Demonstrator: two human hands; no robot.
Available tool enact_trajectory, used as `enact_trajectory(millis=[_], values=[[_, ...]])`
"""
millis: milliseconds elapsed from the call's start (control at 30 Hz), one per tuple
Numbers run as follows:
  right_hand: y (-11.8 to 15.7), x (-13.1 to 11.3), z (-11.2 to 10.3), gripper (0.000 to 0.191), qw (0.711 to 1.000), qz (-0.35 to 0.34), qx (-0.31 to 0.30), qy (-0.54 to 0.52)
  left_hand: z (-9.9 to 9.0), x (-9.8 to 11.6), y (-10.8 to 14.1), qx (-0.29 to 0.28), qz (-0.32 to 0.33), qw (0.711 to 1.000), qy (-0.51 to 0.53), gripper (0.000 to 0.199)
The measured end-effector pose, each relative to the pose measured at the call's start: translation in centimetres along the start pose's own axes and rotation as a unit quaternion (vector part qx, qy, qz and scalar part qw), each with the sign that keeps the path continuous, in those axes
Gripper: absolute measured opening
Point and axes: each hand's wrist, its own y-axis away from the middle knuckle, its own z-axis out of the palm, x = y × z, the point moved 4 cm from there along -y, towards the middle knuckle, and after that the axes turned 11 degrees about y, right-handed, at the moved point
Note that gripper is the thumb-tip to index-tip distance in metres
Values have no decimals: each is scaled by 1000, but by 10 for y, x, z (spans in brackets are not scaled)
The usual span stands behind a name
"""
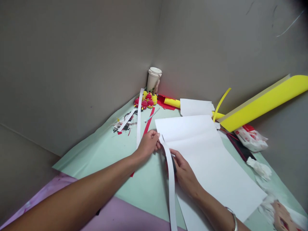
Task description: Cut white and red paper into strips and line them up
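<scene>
A large white paper sheet point(207, 160) lies on the pale green table covering, with a long white paper strip point(171, 195) curling along its left edge. My left hand point(150, 140) pinches the paper at the sheet's upper left side, where the strip meets it. My right hand point(184, 171) is closed round scissors point(174, 165) with dark handles; their blade tip shows at the cut line between strip and sheet. The strip passes in front of the right hand's fingers and hangs toward me, hiding part of the scissors.
Behind my left hand lie another white strip point(139, 122), a red strip point(149, 121) and a pile of scraps point(128, 122). Red and yellow lantern-like ornaments point(146, 101) stand before a white cup point(154, 78). Yellow card point(264, 104) leans right, above a tissue pack point(251, 138).
</scene>
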Motion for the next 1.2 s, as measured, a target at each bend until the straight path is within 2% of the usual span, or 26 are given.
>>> enact_trajectory(millis=[167, 467, 667, 867, 1200], values=[[-2, 0, 1, 48, 1000, -19, 11, -15, 0, 2, -1, 3, -2, 1000, 9, 20], [-6, 8, 0, 44, 1000, -16, 19, -5, 0, 0, -2, 8, -6, 1000, 19, 19], [-4, 5, 0, 48, 1000, -17, 21, -11, 0, 2, -4, 1, -22, 998, 53, 18], [-2, 2, 1, 46, 999, -1, 43, -18, 0, 4, -5, 9, 0, 999, 33, 19], [-7, 5, 0, 44, 999, -18, 25, -21, 1, 3, -6, 11, 3, 1000, 16, 20]])
